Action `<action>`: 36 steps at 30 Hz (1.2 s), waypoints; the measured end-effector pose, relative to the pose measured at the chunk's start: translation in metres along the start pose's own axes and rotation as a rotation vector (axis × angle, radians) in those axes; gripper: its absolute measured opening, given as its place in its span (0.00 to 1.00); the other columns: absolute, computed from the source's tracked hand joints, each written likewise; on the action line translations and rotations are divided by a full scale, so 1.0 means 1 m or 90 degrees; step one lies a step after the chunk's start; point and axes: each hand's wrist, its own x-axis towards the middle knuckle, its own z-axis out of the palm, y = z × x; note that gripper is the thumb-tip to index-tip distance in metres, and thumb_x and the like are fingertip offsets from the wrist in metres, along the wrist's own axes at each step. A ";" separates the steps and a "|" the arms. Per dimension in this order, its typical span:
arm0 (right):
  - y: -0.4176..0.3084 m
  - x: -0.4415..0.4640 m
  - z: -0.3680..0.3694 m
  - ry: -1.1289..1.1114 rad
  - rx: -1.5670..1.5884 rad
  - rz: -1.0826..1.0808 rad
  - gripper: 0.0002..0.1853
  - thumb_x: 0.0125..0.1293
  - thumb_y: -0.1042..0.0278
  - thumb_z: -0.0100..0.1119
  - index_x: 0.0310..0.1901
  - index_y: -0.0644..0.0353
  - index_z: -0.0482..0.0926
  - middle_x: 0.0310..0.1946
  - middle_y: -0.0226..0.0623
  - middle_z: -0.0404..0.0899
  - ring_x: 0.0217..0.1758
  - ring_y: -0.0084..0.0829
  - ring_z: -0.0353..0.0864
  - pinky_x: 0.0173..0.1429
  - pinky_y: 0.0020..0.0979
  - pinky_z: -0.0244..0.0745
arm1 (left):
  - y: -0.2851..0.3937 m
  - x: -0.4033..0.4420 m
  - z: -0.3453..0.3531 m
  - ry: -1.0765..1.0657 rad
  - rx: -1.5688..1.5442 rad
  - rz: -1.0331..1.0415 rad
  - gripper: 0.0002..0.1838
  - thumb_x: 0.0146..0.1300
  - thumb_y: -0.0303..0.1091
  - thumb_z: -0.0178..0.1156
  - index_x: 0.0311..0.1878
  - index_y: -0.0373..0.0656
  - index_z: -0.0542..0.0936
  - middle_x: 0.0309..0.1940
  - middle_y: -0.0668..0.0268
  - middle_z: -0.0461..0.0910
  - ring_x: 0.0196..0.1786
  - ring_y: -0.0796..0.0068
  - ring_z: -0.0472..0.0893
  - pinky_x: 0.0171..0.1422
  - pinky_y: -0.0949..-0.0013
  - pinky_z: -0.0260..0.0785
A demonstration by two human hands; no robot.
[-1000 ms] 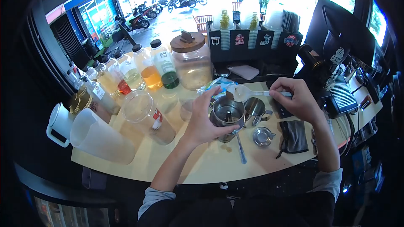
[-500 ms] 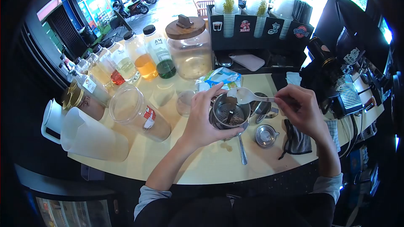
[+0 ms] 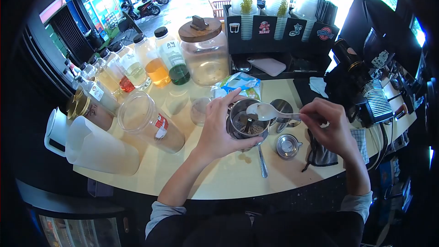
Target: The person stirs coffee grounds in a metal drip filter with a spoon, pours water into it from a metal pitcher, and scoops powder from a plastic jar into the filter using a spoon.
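Note:
My left hand is curled round a metal drip coffee filter, fingers at its far side and thumb along its near side. Inside the filter a perforated plate shows, with a dark upright piece at its middle. Between the fingers of my right hand is the handle of a white spoon, whose bowl hangs over the filter's opening. What the spoon carries is hard to make out. Close by are a small metal lid-like dish, a metal cup and a metal teaspoon lying on the table.
A tall clear jar and a white pitcher stand on the left. Syrup bottles line the back left, beside a wooden-lidded jar. A blue-white packet lies behind the filter; a dark cloth is at right.
The spoon's bowl has come down slightly, closer to the plate inside the filter. My left hand keeps its hold on the filter. The whole view has shifted a little.

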 end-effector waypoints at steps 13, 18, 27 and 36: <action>-0.006 -0.015 0.006 0.024 -0.139 -0.167 0.07 0.59 0.82 0.61 0.38 0.64 0.77 0.28 0.39 0.75 0.29 0.38 0.78 0.32 0.35 0.72 | 0.003 -0.010 -0.010 0.003 0.030 -0.015 0.62 0.34 0.52 0.80 0.72 0.42 0.55 0.68 0.56 0.62 0.68 0.59 0.64 0.72 0.55 0.53; -0.017 -0.001 0.004 0.044 -0.146 -0.228 0.07 0.58 0.82 0.60 0.37 0.66 0.76 0.28 0.41 0.74 0.29 0.41 0.76 0.33 0.35 0.72 | -0.005 -0.035 -0.038 0.123 0.068 0.067 0.53 0.44 0.47 0.76 0.69 0.38 0.56 0.67 0.51 0.60 0.69 0.55 0.62 0.73 0.54 0.53; -0.068 0.070 0.037 -0.010 0.011 -0.210 0.04 0.63 0.80 0.55 0.39 0.68 0.76 0.32 0.43 0.75 0.32 0.40 0.77 0.38 0.31 0.72 | -0.070 -0.127 -0.072 0.499 0.163 -0.160 0.48 0.45 0.39 0.75 0.65 0.35 0.57 0.63 0.52 0.60 0.66 0.58 0.64 0.68 0.55 0.60; -0.102 0.122 0.095 -0.103 -0.043 -0.411 0.06 0.62 0.79 0.55 0.39 0.70 0.78 0.35 0.47 0.77 0.37 0.45 0.79 0.42 0.37 0.75 | -0.077 -0.128 -0.067 0.331 -0.002 -0.367 0.47 0.36 0.35 0.79 0.61 0.39 0.63 0.55 0.56 0.69 0.60 0.63 0.71 0.63 0.59 0.66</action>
